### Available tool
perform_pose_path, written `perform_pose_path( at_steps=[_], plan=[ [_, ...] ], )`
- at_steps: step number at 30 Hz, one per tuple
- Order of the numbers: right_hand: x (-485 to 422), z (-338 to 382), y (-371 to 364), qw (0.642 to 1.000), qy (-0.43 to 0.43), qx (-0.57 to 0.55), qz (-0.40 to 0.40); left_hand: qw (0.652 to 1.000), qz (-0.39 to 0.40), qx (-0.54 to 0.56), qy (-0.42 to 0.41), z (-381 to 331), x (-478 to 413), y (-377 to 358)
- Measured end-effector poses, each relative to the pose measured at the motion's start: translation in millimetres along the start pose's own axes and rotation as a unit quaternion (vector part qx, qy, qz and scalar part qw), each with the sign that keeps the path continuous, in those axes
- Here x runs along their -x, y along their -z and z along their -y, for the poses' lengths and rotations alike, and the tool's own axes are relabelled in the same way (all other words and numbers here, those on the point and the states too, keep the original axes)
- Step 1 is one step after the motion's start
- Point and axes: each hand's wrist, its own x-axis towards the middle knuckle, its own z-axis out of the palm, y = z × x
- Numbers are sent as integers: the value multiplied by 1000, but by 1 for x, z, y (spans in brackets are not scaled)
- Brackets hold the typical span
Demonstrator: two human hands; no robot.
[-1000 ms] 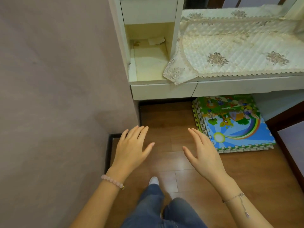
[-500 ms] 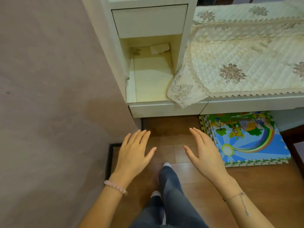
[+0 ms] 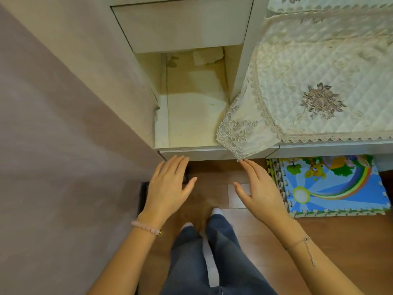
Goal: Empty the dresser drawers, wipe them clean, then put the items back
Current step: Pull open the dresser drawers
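- Two bare hands stretch, palms down, toward an open drawer (image 3: 191, 150) low in a white dresser (image 3: 244, 60); neither holds anything.
- Left hand (image 3: 168, 188): fingers (image 3: 176, 165) straight and close together, tips at the drawer's front edge. Whether they touch it cannot be told. A pink bead bracelet (image 3: 146, 227) circles the wrist.
- Right hand (image 3: 259, 190): fingers straight, thumb spread, tips just below the hanging corner of a lace-trimmed quilted cover (image 3: 308, 81).
- The drawer's stained base holds a pale crumpled scrap (image 3: 207, 56) at the back.
- A closed drawer (image 3: 182, 26) sits directly above.
- A colourful foam mat (image 3: 331, 188) lies on the wooden floor (image 3: 212, 173), to the right.
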Motion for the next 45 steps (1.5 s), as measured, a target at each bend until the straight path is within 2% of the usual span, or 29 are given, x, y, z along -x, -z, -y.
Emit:
perform_pose_path(
  at_steps=[12, 14, 16, 17, 19, 22, 25, 26, 27, 28, 30, 39, 41, 45],
  plan=[
    [-6, 20, -46, 998, -58, -35, -1, 995, 25, 20, -89, 32, -42, -1],
    [-11, 22, -63, 994, -85, -70, 0, 993, 31, 18, -110, 36, -50, -4],
    [-20, 24, -83, 974, -152, -169, -5, 991, 38, 16, -130, 41, -59, -7],
    [-26, 25, -93, 948, -204, -246, -10, 989, 43, 12, -140, 43, -64, -9],
    [-40, 26, -114, 854, -306, -421, -28, 986, 53, 0, -158, 48, -71, -13],
    [-59, 23, -144, 669, -393, -628, -59, 982, 63, -10, -178, 55, -77, -19],
    [-73, 18, -164, 459, -412, -781, -96, 980, 57, -11, -193, 60, -79, -24],
    [-77, 17, -169, 403, -412, -810, -112, 979, 54, -13, -198, 61, -79, -25],
    [-81, 16, -172, 362, -410, -828, -126, 978, 52, -16, -202, 63, -80, -26],
    [-86, 16, -174, 336, -406, -839, -137, 977, 50, -17, -206, 64, -80, -27],
    [-94, 17, -175, 308, -395, -852, -153, 976, 48, -14, -213, 66, -80, -28],
    [-108, 23, -180, 224, -360, -885, -191, 972, 40, -16, -230, 70, -81, -31],
    [-108, 23, -181, 212, -359, -888, -195, 972, 41, -18, -232, 71, -80, -31],
    [-98, 21, -184, 214, -358, -888, -193, 971, 45, -14, -235, 72, -78, -31]
  ],
)
